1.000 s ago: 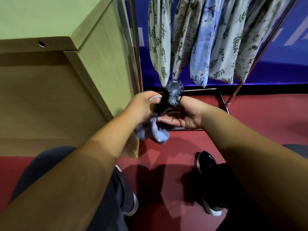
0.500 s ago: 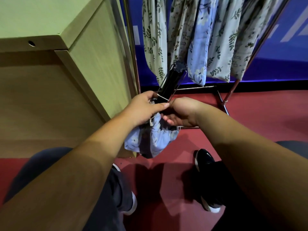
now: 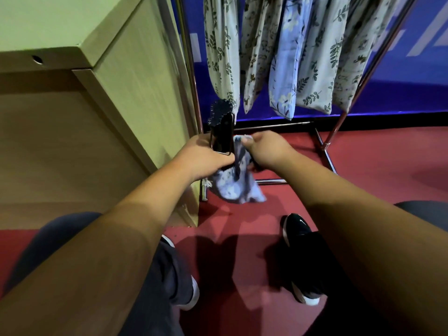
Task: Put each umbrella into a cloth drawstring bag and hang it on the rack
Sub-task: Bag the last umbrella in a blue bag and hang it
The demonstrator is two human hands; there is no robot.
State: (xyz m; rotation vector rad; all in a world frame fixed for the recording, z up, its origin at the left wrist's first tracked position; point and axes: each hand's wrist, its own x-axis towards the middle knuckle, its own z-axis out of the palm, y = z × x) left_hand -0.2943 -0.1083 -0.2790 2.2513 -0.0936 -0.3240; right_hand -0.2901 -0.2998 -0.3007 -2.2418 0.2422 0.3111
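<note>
Here, the left hand [image 3: 203,156] has its fingers curled round the upright black umbrella [image 3: 221,132] at centre, its lower end sunk in the blue drawstring bag [image 3: 232,187]. The right hand [image 3: 266,149] pinches that bag's rim. Floral bags [image 3: 283,69] hang on the rack [image 3: 343,116] at twelve o'clock, and the desk [image 3: 135,93] stands at ten.

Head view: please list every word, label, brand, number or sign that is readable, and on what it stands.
None can be read.
Blue back wall: white strokes, cut off by the frame edge, not legible.
Shiny black shoe: one small pale mark, too small to read.
Hanging floral cloth bags: leaf pattern only, no letters.
</note>
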